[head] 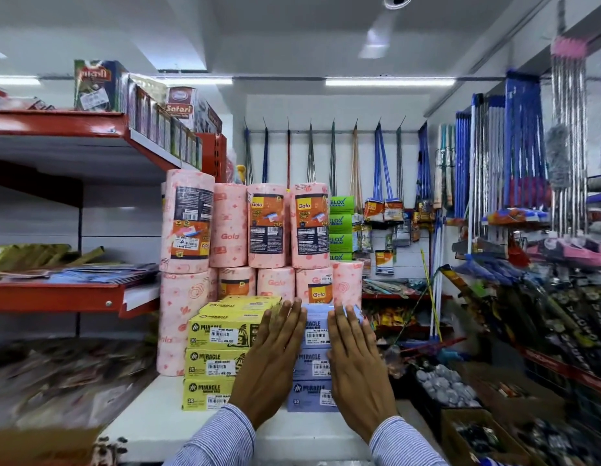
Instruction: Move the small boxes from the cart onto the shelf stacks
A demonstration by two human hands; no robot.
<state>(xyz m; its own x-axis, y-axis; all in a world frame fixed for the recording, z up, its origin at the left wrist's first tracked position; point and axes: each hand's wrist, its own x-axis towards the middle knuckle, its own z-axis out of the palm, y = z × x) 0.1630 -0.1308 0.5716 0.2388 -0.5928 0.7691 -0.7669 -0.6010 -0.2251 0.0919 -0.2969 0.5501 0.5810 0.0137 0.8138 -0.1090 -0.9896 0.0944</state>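
Two stacks of small boxes stand on a white shelf. The yellow stack is on the left, three boxes high. The lavender-blue stack stands right beside it. My left hand lies flat with straight fingers across the seam between the two stacks. My right hand presses flat on the front right of the blue stack. Neither hand holds a box. The cart is out of view.
Pink kitchen towel rolls are piled behind the boxes. Red shelves with packets run along the left. Hanging mops and brooms fill the right wall. A brown carton sits low on the right, another at bottom left.
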